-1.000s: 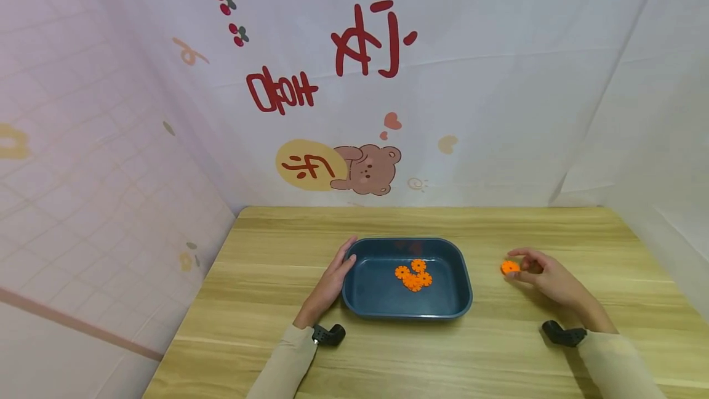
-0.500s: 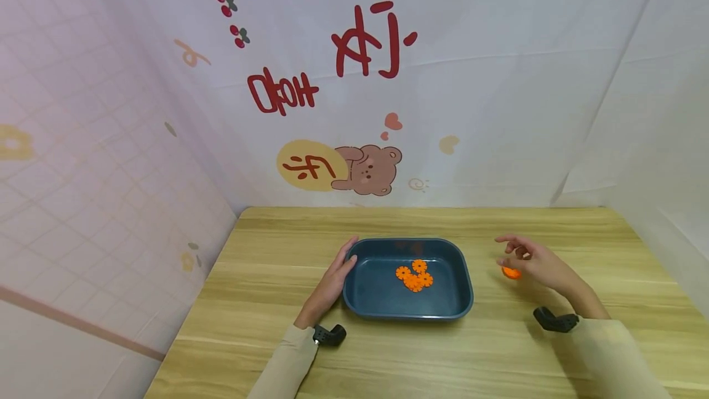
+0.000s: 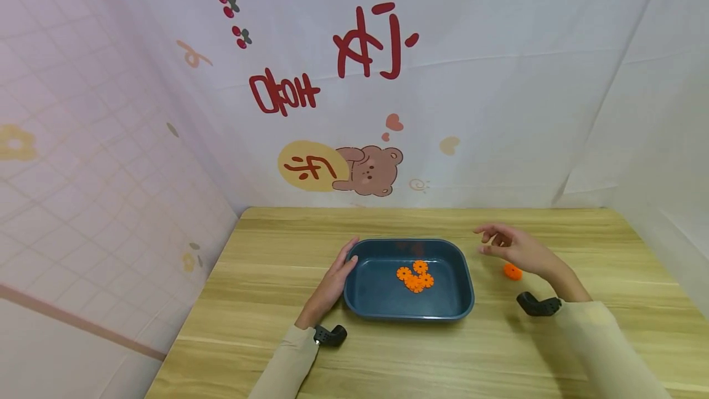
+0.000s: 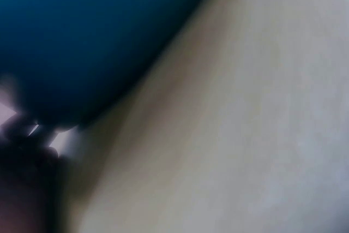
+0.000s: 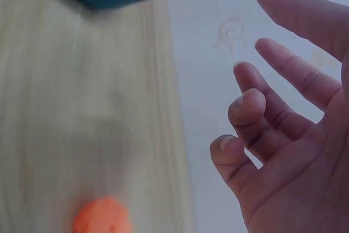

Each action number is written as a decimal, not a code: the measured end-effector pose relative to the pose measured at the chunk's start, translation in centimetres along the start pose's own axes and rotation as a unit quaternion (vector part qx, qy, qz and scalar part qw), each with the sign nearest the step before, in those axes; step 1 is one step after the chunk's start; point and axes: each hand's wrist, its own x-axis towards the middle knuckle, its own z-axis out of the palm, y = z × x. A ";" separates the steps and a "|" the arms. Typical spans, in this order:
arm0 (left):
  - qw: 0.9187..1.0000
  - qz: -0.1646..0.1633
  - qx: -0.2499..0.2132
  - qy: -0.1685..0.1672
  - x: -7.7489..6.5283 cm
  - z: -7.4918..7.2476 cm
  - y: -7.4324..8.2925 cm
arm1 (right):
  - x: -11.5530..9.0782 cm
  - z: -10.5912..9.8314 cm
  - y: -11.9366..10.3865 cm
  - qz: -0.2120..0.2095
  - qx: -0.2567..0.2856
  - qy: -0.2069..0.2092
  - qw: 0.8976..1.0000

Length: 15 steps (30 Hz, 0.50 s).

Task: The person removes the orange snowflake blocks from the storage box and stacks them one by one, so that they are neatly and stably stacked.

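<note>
In the head view, a dark blue rectangular tray (image 3: 376, 311) lies on the table. My left hand (image 3: 332, 282) holds its left end, thumb at the rim and fingers along the outer side. Several orange notched plastic discs (image 3: 414, 282) lie together inside it. My right hand (image 3: 517, 250) hovers right of the tray, fingers apart and loosely bent, holding nothing. Below and beside that hand, another orange disc (image 3: 512, 271) lies on the wood. The right wrist view shows the bare palm and fingers (image 5: 297, 110), with the orange disc blurred at the bottom.
The wood-grain table (image 3: 404, 356) ends at a white printed cloth wall (image 3: 487, 109) behind, with more cloth on both sides. A black wrist camera (image 3: 330, 335) sits on the left wrist and another black camera (image 3: 538, 305) on the right.
My right hand has let go of the orange disc, risen, and moved left toward the tray. The disc stays on the table. My left hand and the tray have not visibly moved.
</note>
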 end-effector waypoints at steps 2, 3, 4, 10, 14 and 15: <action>1.000 0.000 0.001 0.001 0.0 0.0 0.0 | 0.6 0.1 -0.6 -0.008 0.003 -0.005 1.000; 1.000 -0.001 0.001 0.002 0.0 0.0 0.0 | 0.9 0.2 -1.0 -0.012 0.005 -0.010 1.000; 1.000 -0.001 0.001 0.004 0.0 0.0 -0.1 | 1.3 0.3 -1.3 -0.018 0.005 -0.013 1.000; 1.000 -0.004 0.007 0.011 1.0 -0.2 -2.2 | 3.1 0.9 -3.2 -0.022 0.025 -0.049 0.998; 1.000 0.006 0.009 0.020 1.3 -0.3 -3.2 | 4.3 1.6 -4.4 -0.033 0.035 -0.081 0.996; 1.000 0.008 0.009 0.022 1.3 -0.3 -3.3 | 4.6 1.8 -4.7 -0.035 0.037 -0.089 0.995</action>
